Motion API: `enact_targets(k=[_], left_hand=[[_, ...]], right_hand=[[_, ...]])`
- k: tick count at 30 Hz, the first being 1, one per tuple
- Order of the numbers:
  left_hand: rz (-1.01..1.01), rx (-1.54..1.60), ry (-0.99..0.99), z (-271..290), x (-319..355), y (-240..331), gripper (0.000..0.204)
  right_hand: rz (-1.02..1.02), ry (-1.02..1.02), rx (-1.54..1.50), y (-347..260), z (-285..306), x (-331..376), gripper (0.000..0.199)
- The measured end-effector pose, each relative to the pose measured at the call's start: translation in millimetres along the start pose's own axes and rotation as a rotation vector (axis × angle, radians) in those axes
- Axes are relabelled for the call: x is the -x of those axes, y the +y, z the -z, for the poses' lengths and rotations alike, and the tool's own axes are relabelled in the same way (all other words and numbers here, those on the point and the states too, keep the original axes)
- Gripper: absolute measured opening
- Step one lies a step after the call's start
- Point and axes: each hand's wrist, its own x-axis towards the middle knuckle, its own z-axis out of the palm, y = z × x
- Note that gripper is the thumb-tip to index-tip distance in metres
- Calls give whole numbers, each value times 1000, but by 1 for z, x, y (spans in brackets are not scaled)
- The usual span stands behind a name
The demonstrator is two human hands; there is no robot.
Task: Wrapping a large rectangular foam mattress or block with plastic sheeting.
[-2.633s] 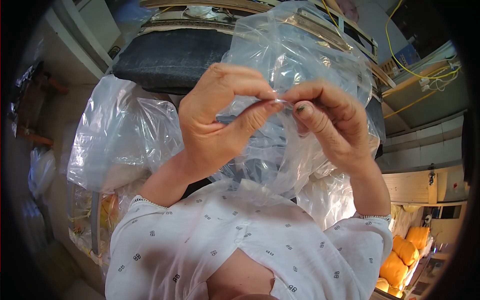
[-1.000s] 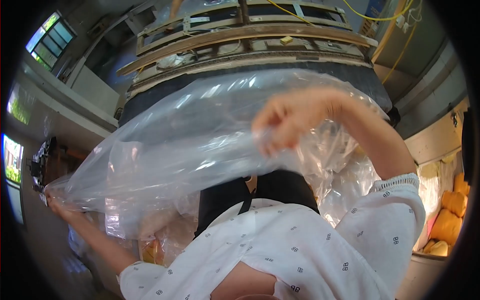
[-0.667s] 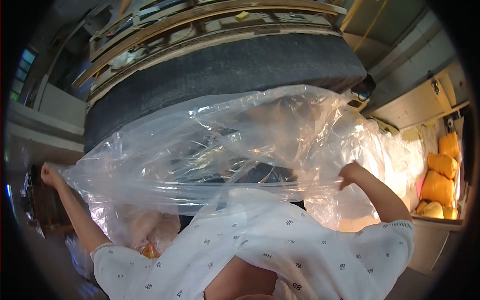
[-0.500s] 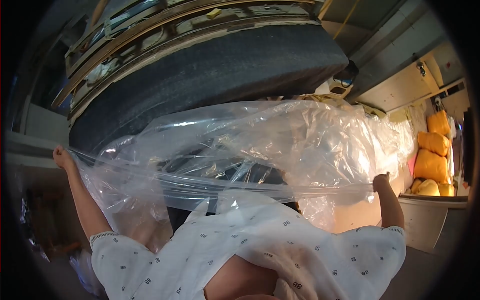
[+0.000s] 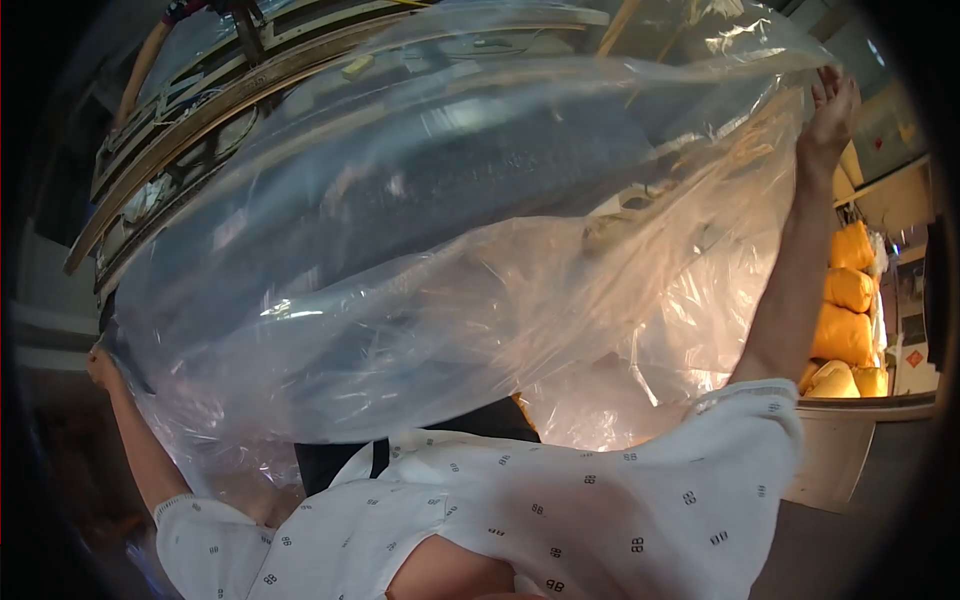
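A large clear plastic sheet [image 5: 420, 340] stretches between my two raised arms and billows in front of me. My left hand [image 5: 100, 367] is closed on the sheet's edge at the far left, low down. High at the right, my right hand [image 5: 832, 120] grips another part of the edge, its fingers bent around the film. Through the sheet shows a long dark, flat-topped block [image 5: 450, 170], blurred by the film's glare. The sheet's near edge hangs just above my shirt [image 5: 560, 500], and its right side drops in creased folds.
Long wooden rails [image 5: 190, 120] run along the far left side. A small yellow block [image 5: 357, 67] lies beyond the dark block. What looks like another person's arm [image 5: 145, 75] reaches in at the top left. Orange bundles [image 5: 845, 335] are stacked at the right.
My right hand has swung up and away from me, carrying the sheet's edge over the dark block. My left hand has dropped slightly, still holding its edge. The sheet has spread out from a gathered band.
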Motion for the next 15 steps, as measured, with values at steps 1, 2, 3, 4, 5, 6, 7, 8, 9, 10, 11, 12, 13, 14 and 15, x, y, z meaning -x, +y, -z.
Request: enact_targets(k=[1,2,3,4,5,6,7,8,9,10,11,12,13,14,15], left_hand=[[9,-7,-7,10,4,-10,44],[-165,46,61,14,10,-16,46],[-347,113,119,10,20,-11,49],[-342,102,134,22,10,-31,48],[-336,94,141,27,-4,-57,48],[-267,22,25,21,-7,-58,46],[-188,-54,-86,19,-3,-67,45],[-277,-116,-53,46,-33,-85,47],[-279,-136,-60,45,-42,-85,47],[-352,-149,-54,40,-50,-79,50],[-422,-150,-50,29,-56,-70,52],[-396,-66,-40,7,-48,-63,53],[-385,-61,-35,-5,-45,-60,51],[-365,-69,-19,-6,-45,-65,50],[-382,-186,-33,14,-54,-80,49]], right_hand=[[62,80,-79,-22,-29,38,42],[236,-64,-112,-12,-51,89,40],[325,-408,132,19,-53,129,39],[318,-416,120,62,-61,157,39],[178,-677,245,101,-71,176,40],[32,-929,404,121,-75,180,40],[40,-938,425,119,-83,166,40],[-138,-1013,505,119,-97,154,40],[-320,-1097,622,111,-105,148,41],[-296,-1061,766,106,-117,148,46],[-302,-1072,776,116,-120,156,46],[-228,-915,729,130,-127,166,49],[-146,-763,668,143,-139,172,53],[-239,-797,658,159,-144,167,59],[-325,-853,619,162,-153,165,59]])
